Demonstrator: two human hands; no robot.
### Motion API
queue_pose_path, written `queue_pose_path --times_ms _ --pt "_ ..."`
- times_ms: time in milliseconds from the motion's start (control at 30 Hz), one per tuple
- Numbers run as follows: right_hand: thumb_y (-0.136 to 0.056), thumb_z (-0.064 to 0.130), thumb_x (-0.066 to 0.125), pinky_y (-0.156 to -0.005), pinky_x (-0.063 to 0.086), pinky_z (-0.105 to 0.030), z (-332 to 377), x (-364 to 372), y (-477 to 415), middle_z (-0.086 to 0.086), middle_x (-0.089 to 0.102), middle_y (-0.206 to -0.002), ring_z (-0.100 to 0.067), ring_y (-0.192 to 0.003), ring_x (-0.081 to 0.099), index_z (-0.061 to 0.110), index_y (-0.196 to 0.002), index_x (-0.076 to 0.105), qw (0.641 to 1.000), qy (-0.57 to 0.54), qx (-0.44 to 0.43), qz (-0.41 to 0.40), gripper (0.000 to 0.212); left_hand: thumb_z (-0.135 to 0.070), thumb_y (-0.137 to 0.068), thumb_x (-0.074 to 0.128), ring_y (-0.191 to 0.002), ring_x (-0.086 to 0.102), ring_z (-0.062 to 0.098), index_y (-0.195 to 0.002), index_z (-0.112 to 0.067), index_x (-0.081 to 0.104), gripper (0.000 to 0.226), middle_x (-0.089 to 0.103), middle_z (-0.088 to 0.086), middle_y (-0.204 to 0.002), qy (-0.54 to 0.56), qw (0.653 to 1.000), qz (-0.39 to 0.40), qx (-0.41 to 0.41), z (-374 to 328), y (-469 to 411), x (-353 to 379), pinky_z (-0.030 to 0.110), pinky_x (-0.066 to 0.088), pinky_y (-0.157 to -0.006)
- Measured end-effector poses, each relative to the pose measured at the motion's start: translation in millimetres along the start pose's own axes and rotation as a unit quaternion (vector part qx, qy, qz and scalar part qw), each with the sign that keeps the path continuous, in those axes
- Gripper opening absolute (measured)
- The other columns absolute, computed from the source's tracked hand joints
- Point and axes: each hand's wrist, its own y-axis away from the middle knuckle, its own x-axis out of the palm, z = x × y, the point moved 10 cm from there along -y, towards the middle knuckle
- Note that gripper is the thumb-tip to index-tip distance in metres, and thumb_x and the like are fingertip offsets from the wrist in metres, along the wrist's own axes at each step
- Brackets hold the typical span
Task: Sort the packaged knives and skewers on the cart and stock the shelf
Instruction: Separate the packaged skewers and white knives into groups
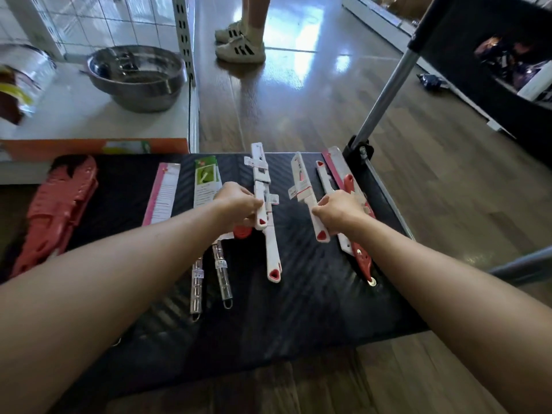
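Observation:
Packaged goods lie on the black cart deck (pixel 298 318). My left hand (pixel 237 203) grips a white packaged knife (pixel 261 180) with a red-tipped handle, above another white knife (pixel 273 252) lying flat. My right hand (pixel 337 209) holds a second white packaged knife (pixel 304 189). Beside it at the right lie more packaged knives (pixel 343 174), one with a red handle (pixel 363 258). Two steel-handled packaged tools (pixel 221 273) rest under my left forearm. A pink skewer pack (pixel 162 194) and a green pack (pixel 206 180) lie further left.
A stack of red plastic items (pixel 56 210) sits at the cart's left end. The white shelf (pixel 89 115) to the left holds a steel bowl (pixel 137 76). The cart handle (pixel 385 91) rises at the right. A person's feet (pixel 239 43) stand ahead on the wood floor.

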Motion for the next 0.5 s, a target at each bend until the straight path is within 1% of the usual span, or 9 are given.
queue_pose_path --times_ms 67,100,167,233,267,300,333,400,500 --pt "-0.092 0.021 0.051 -0.08 0.058 -0.041 9.3 5.6 1.3 -0.016 0.07 -0.102 -0.031 -0.09 0.069 0.002 -0.102 0.068 0.999 -0.043 0.003 0.004 0.028 -0.002 -0.091 0.056 -0.091 0.065 0.03 -0.11 0.007 0.059 0.021 0.064 0.021 -0.107 0.003 1.0 -0.005 -0.007 2.2 0.6 -9.5 0.035 0.055 -0.075" --pt "-0.092 0.021 0.051 -0.082 0.057 -0.043 14.1 7.5 2.0 -0.017 0.069 -0.103 -0.032 -0.091 0.069 0.001 -0.102 0.068 0.999 -0.053 0.004 0.003 0.028 -0.002 -0.091 0.056 -0.096 0.065 0.031 -0.11 0.006 0.058 0.02 0.064 0.02 -0.108 0.006 1.0 -0.004 -0.014 4.4 1.6 -12.0 0.035 0.054 -0.076" --pt "-0.092 0.021 0.051 -0.083 0.056 -0.044 22.1 11.4 3.8 -0.017 0.07 -0.102 -0.032 -0.09 0.069 0.002 -0.101 0.069 0.998 -0.06 0.006 0.005 0.027 -0.001 -0.092 0.054 -0.096 0.065 0.03 -0.104 0.006 0.058 0.015 0.063 0.018 -0.103 0.014 1.0 -0.001 -0.024 7.7 5.0 -12.7 0.034 0.053 -0.073" --pt "-0.092 0.018 0.05 -0.084 0.056 -0.045 29.0 16.1 5.0 -0.018 0.07 -0.101 -0.033 -0.09 0.069 0.002 -0.101 0.069 0.998 -0.058 0.001 0.01 0.027 -0.001 -0.092 0.054 -0.09 0.064 0.028 -0.088 0.001 0.057 0.006 0.063 0.019 -0.102 0.015 0.999 -0.001 -0.035 12.2 6.7 -11.2 0.035 0.055 -0.068" --pt "-0.092 0.017 0.049 -0.084 0.056 -0.044 31.0 17.9 5.2 -0.017 0.071 -0.099 -0.032 -0.09 0.069 0.002 -0.1 0.069 0.998 -0.056 -0.001 0.012 0.026 -0.001 -0.092 0.054 -0.089 0.064 0.029 -0.083 -0.001 0.055 0.01 0.063 0.02 -0.104 0.013 0.999 -0.002 -0.038 14.7 6.7 -9.1 0.036 0.056 -0.067" --pt "-0.092 0.016 0.049 -0.083 0.057 -0.044 32.8 20.6 6.2 -0.016 0.071 -0.098 -0.032 -0.089 0.069 0.002 -0.1 0.069 0.998 -0.055 -0.001 0.016 0.026 -0.001 -0.092 0.054 -0.091 0.065 0.031 -0.083 0.0 0.055 0.009 0.063 0.021 -0.105 0.011 0.999 -0.001 -0.042 17.5 6.9 -7.2 0.037 0.057 -0.068" --pt "-0.092 0.015 0.049 -0.083 0.057 -0.043 34.4 23.7 7.1 -0.016 0.071 -0.097 -0.031 -0.088 0.07 0.002 -0.099 0.07 0.998 -0.056 0.0 0.021 0.025 0.0 -0.092 0.054 -0.095 0.066 0.033 -0.089 0.001 0.056 0.004 0.063 0.022 -0.107 0.007 0.999 -0.001 -0.044 19.8 7.2 -5.6 0.038 0.057 -0.07" --pt "-0.093 0.016 0.049 -0.082 0.058 -0.042 37.3 30.6 8.2 -0.015 0.071 -0.097 -0.03 -0.087 0.07 0.002 -0.1 0.069 0.998 -0.06 0.001 0.031 0.025 -0.001 -0.092 0.054 -0.098 0.066 0.034 -0.102 0.002 0.058 0.012 0.063 0.022 -0.111 -0.006 0.999 -0.007 -0.046 25.1 5.4 -4.6 0.04 0.057 -0.075" --pt "-0.093 0.018 0.049 -0.08 0.059 -0.04 40.9 39.7 8.8 -0.014 0.071 -0.096 -0.028 -0.085 0.071 0.004 -0.1 0.07 0.997 -0.06 0.004 0.047 0.026 -0.003 -0.092 0.054 -0.1 0.065 0.034 -0.11 0.003 0.058 0.019 0.063 0.021 -0.114 -0.028 0.998 -0.002 -0.051 30.6 2.6 -3.8 0.038 0.057 -0.075"
